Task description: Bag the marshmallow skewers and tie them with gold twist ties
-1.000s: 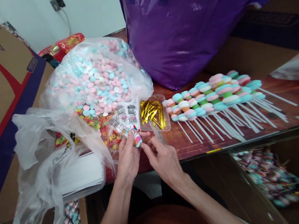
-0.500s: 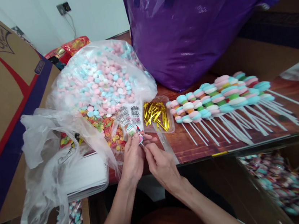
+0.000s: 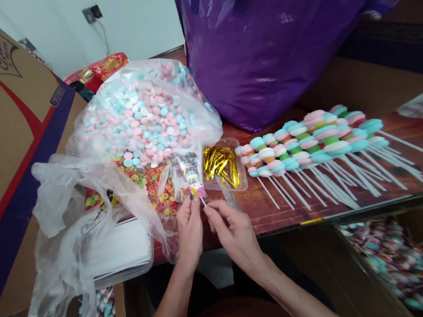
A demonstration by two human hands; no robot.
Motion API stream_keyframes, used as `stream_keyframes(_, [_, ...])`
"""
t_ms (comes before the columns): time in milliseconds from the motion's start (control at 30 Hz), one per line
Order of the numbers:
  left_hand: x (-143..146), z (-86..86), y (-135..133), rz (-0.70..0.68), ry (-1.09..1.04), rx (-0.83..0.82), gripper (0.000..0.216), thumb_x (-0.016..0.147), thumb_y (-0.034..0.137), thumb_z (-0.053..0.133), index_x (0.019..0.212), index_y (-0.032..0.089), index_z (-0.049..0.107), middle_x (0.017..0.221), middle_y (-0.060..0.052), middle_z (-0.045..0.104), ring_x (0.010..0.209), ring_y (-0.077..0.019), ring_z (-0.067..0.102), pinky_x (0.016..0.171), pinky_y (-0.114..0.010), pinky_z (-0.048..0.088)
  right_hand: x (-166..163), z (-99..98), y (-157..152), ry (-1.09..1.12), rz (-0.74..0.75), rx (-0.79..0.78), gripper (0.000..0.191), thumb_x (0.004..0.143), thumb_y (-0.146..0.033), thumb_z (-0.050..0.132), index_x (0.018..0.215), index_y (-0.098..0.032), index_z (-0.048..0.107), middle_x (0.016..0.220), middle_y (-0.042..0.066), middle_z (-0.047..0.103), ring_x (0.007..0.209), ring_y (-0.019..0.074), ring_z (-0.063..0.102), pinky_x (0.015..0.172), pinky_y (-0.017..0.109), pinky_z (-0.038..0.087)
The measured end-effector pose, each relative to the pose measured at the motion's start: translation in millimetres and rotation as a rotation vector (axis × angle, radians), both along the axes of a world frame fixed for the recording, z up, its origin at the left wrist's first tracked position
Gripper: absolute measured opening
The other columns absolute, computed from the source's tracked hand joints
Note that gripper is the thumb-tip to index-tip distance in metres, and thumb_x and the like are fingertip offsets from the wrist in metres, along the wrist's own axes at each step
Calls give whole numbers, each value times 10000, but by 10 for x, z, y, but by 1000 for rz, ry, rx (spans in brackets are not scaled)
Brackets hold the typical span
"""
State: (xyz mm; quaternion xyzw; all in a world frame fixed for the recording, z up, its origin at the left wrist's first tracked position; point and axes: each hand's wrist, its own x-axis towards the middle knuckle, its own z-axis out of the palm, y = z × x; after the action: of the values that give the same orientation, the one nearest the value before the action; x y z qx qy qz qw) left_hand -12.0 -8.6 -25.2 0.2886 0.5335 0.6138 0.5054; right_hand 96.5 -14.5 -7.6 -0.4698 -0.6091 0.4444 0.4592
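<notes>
A candy lollipop in a clear printed wrapper (image 3: 185, 168) points away from me, its white stick (image 3: 203, 201) toward me. My left hand (image 3: 189, 228) pinches the wrapper's lower end, where a pink and yellow piece shows. My right hand (image 3: 233, 228) is closed with thumb and forefinger on the stick. Just beyond my right hand, gold twist ties (image 3: 220, 163) lie in a clear plastic tray (image 3: 241, 175). Loose gummy rings (image 3: 152, 178) spread to the left of the wrapper.
A clear bag of pink and blue candies (image 3: 147, 110) sits behind. Unwrapped candy sticks (image 3: 309, 141) lie in rows at right. A purple bag (image 3: 278, 42) stands at the back, a cardboard box (image 3: 7, 127) at left. White sheets (image 3: 118, 247) fill a container; wrapped candies (image 3: 398, 264) lie below the table.
Both hands have turned and drawn slightly apart. The wrapped lollipop now shows more fully beyond my left fingertips, and my left fingers, partly spread before, are closed together.
</notes>
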Motion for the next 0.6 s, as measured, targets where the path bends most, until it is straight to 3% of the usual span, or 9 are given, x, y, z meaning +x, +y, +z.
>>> stream_keyframes(100, [-5, 21, -14, -23, 55, -11, 259, 878, 425, 665, 802, 184, 724, 725, -8, 664, 688, -149, 561, 690, -241, 427, 12, 38, -57, 229, 105, -272, 255, 954, -354, 544, 758, -194, 572, 549, -56, 472, 469, 94, 424, 455, 208, 358])
stream_keyframes(200, [6, 55, -58, -74, 185, -12, 289, 893, 432, 638, 738, 193, 690, 669, 1, 617, 648, -147, 526, 657, -245, 399, 16, 40, -64, 330, 96, -333, 281, 945, -378, 565, 741, -185, 563, 552, -59, 457, 467, 81, 383, 443, 201, 313])
stream_keyframes(333, [-66, 84, -152, -208, 495, 57, 342, 910, 370, 617, 619, 197, 575, 559, 34, 485, 552, -121, 411, 573, -254, 315, 24, 47, -30, 278, 24, -202, 291, 958, -372, 551, 735, -186, 560, 585, -45, 486, 510, 88, 441, 464, 193, 341])
stream_keyframes(433, [-196, 111, -210, -338, 581, 90, 360, 922, 362, 593, 609, 187, 571, 582, 27, 509, 555, -116, 415, 579, -255, 338, 49, 40, -36, 142, 22, -82, 264, 983, -311, 509, 752, -193, 560, 572, -52, 480, 502, 91, 457, 473, 191, 362])
stream_keyframes(533, [-298, 163, -224, -364, 383, 51, 191, 865, 369, 687, 838, 181, 707, 810, -33, 687, 783, -165, 607, 748, -267, 464, 79, 0, -62, -29, -13, 129, 220, 985, -212, 492, 777, -196, 560, 582, -53, 495, 507, 89, 488, 517, 196, 386])
stream_keyframes(600, [-311, 204, -196, -276, 86, -4, 359, 803, 413, 759, 1083, 193, 713, 1075, -87, 731, 1006, -216, 658, 877, -313, 498, 84, -30, -74, -115, -35, 253, 179, 980, -156, 491, 827, -194, 575, 600, -52, 514, 510, 87, 509, 537, 197, 395])
